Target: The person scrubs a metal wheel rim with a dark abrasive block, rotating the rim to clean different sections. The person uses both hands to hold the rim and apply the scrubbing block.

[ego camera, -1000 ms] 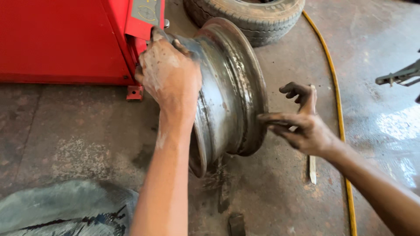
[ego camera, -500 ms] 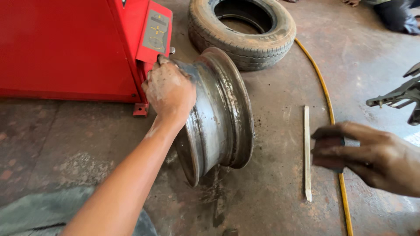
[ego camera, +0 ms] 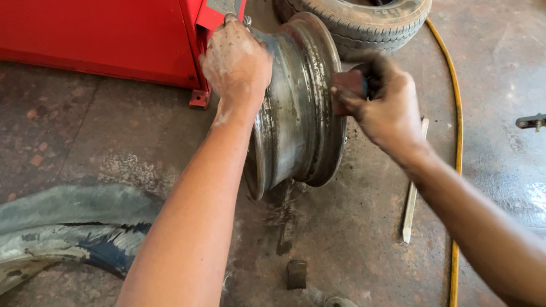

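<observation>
A bare steel wheel rim (ego camera: 296, 113) stands on its edge on the concrete floor, leaning by a red machine (ego camera: 102, 34). My left hand (ego camera: 236, 59) grips the top of the rim's near flange. My right hand (ego camera: 381, 105) holds a small reddish-brown block (ego camera: 348, 91) pressed against the rim's outer flange. Both hands are smeared with dirt.
A worn tyre (ego camera: 364, 17) lies behind the rim. A yellow hose (ego camera: 455, 125) runs down the floor at right, beside a flat metal bar (ego camera: 414, 187). A dark rubber sheet (ego camera: 68, 227) lies at lower left. A small block (ego camera: 296, 273) sits on the floor near the bottom edge.
My right hand picked up the block from the right and brought it to the rim's flange. The left hand kept its grip on the rim.
</observation>
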